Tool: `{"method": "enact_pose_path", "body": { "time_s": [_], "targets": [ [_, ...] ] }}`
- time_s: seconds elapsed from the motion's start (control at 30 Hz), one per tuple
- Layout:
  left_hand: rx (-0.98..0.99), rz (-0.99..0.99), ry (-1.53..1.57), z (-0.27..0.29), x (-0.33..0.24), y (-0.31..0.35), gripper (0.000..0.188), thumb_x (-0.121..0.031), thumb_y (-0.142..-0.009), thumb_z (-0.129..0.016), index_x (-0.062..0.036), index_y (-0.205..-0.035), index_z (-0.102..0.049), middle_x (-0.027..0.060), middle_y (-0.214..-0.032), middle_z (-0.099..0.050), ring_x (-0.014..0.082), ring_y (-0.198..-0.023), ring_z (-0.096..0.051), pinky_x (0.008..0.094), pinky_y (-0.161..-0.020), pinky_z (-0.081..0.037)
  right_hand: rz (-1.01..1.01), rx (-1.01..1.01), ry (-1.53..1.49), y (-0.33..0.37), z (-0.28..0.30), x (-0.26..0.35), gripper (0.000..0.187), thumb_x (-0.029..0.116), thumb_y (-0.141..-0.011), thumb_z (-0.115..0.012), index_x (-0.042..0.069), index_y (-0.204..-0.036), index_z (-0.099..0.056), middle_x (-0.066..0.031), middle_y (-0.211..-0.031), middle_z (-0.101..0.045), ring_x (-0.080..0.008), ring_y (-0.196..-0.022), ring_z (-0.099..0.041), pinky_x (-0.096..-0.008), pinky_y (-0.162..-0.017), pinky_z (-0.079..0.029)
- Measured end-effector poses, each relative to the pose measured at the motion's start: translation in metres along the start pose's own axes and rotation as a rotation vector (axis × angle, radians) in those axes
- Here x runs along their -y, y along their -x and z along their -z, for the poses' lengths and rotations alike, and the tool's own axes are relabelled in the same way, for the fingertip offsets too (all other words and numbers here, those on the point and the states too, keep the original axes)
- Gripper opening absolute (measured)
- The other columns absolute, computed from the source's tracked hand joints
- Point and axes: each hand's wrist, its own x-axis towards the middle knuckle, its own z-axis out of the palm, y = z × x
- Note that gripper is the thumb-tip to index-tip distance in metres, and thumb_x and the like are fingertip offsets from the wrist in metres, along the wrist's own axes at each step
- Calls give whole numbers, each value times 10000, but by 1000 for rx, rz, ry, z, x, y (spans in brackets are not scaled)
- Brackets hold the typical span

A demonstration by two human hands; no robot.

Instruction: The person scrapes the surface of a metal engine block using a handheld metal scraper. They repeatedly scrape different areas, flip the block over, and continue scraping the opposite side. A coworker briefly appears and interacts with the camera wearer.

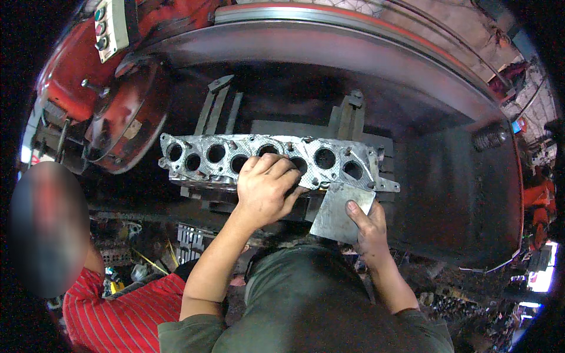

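Note:
A long metal cylinder head (194, 173) lies across the machine bed in front of me. Its upward face bears a grey dimpled gasket (306, 144) with two staggered rows of round ports. My left hand (268, 188) is closed on the middle of this face, fingers bent together over the ports, its fingertips partly hidden. Pinched by its lower right part, a flat grey metal plate (335, 213) is in my right hand (371, 226), thumb on top and fingers behind. The plate's upper edge meets the near right edge of the cylinder head.
Clamp bars (215, 109) and a second clamp (350, 109) stand behind the cylinder head. A red round machine part (129, 126) is at left, below a push-button control box (110, 29). A person in a red striped shirt (123, 306) is close on my left.

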Motion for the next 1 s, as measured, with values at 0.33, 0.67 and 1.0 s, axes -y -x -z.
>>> {"method": "enact_pose_path", "body": {
  "time_s": [0.33,0.67,1.0],
  "targets": [
    [19,23,-25,1,-4,2,267,-314,-705,-813,-151,-891,-712,8,-987,-662,227,-985,-602,402,-815,-440,39,-79,-77,-1,2,-18,387,133,-968,-660,-62,-1294,-586,-141,-1181,-695,-222,-1038,-685,-363,-944,-539],
    [60,43,-43,14,-14,3,369,-314,-749,-796,-131,-1062,-725,35,-1117,-683,263,-1145,-590,450,-937,-430,81,-75,-76,-4,4,-22,473,187,-949,-707,-47,-1327,-546,-143,-1225,-669,-237,-1060,-677,-370,-940,-541],
    [1056,836,-398,53,-29,257,444,-166,-689,-818,-98,-1116,-716,96,-1235,-665,269,-1128,-647,411,-886,-541,103,-102,83,-12,19,-30,509,283,-950,-717,-22,-1321,-550,-135,-1127,-680,-237,-857,-710,-340,-639,-580]
  ]
}}
